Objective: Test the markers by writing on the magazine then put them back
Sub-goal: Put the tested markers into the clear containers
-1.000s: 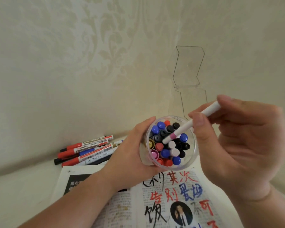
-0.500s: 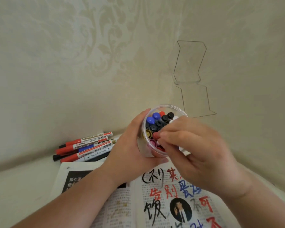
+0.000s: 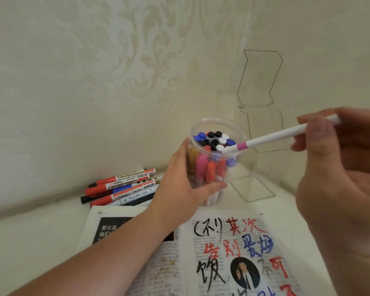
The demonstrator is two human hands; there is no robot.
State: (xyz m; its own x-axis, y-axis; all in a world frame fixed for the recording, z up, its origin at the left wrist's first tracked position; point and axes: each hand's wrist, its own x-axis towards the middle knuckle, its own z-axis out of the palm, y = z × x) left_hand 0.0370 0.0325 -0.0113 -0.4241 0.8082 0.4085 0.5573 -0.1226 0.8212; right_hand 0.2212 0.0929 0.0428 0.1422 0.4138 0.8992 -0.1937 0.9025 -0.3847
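Observation:
My left hand [image 3: 183, 184] grips a clear plastic jar [image 3: 233, 133] packed with several capped markers in black, blue, white, red and pink. It holds the jar upright just above the open magazine [image 3: 233, 253], whose right page carries big black, red and blue handwriting. My right hand [image 3: 338, 167] pinches a thin white marker with a pink band [image 3: 273, 139]. That marker's capped end points left and rests at the jar's rim.
Several thick red, blue and black whiteboard markers [image 3: 122, 189] lie in a pile against the wall, left of the jar. A clear acrylic stand [image 3: 257, 82] rises behind the jar at the right. Patterned wallpaper fills the background.
My right hand was down over the jar mouth half a second ago; it has since drawn back to the right with the white pink-banded marker. The jar has moved away from the camera.

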